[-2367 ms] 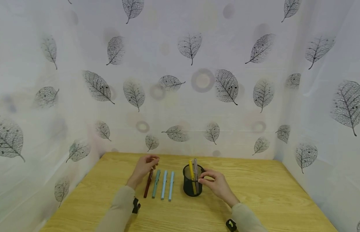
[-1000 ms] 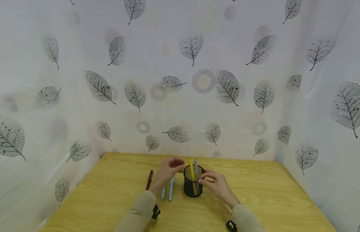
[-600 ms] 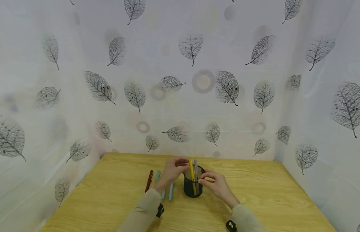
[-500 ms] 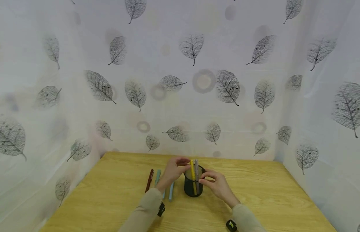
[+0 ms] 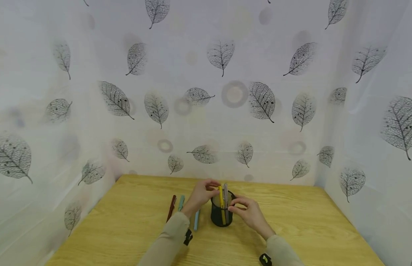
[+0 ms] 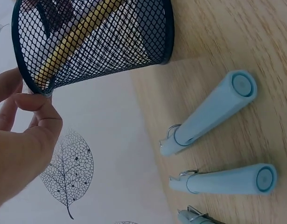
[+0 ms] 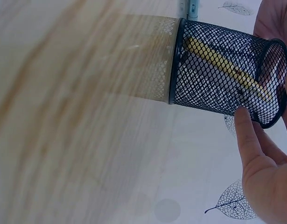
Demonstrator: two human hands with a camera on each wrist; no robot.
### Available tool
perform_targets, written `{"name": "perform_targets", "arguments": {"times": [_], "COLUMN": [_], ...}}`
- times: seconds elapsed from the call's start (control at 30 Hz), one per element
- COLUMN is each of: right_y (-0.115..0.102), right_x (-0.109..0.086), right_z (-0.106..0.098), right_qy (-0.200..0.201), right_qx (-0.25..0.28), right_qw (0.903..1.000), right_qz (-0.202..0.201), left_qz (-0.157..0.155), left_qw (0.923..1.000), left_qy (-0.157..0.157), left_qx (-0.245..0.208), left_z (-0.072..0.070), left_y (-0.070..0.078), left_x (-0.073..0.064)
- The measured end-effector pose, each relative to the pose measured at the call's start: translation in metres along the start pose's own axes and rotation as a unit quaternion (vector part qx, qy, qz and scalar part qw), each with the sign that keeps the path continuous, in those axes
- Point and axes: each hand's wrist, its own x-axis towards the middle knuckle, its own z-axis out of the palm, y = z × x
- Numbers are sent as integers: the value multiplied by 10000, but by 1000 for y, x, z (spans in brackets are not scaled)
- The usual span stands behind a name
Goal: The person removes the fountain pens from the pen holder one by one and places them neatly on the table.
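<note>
A black mesh pen holder [image 5: 221, 218] stands upright on the wooden table, with a yellow pen [image 5: 221, 197] and a grey pen [image 5: 225, 195] leaning inside. My left hand [image 5: 202, 194] is at the holder's left rim, thumb and forefinger pinching the upper end of the yellow pen. On the opposite side my right hand [image 5: 250, 211] holds the holder near its rim; in the right wrist view a fingertip [image 7: 242, 114] touches the mesh. Left of the holder lie a dark red pen [image 5: 171, 207], a green pen [image 5: 181, 203] and light blue pens [image 6: 213, 112], partly hidden by my left arm.
The wooden table [image 5: 126, 221] reaches back to a pale curtain [image 5: 199, 122] printed with dark leaves, which also hangs at both sides. Black straps with devices sit at both wrists.
My left hand has moved right from beside the red pen, over the other pens, to the yellow pen in the holder. My right hand and the holder have stayed in place.
</note>
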Motion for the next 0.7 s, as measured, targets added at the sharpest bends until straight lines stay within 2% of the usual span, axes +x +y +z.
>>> {"name": "perform_targets", "arguments": {"times": [0.17,0.33,0.4,0.63,0.7], "right_y": [24,28,27,-11,-10], "right_x": [9,10,10,-3,-3], "right_z": [2,2,1,-1,-1], "right_qy": [41,20,18,-87,-92], "right_qx": [-21,102,112,15,-9], "right_qw": [10000,9999,9999,9999,9999], "right_qz": [-43,-29,-24,-50,-63], "left_qz": [-67,-152,-192,-245,-220], "left_qw": [9999,9999,9998,9993,9991], "left_qy": [-53,-68,-53,40,66], "left_qx": [-56,10,62,270,355], "left_z": [1,5,6,10,11], "left_y": [0,0,2,0,0], "left_x": [3,3,3,3,3]}}
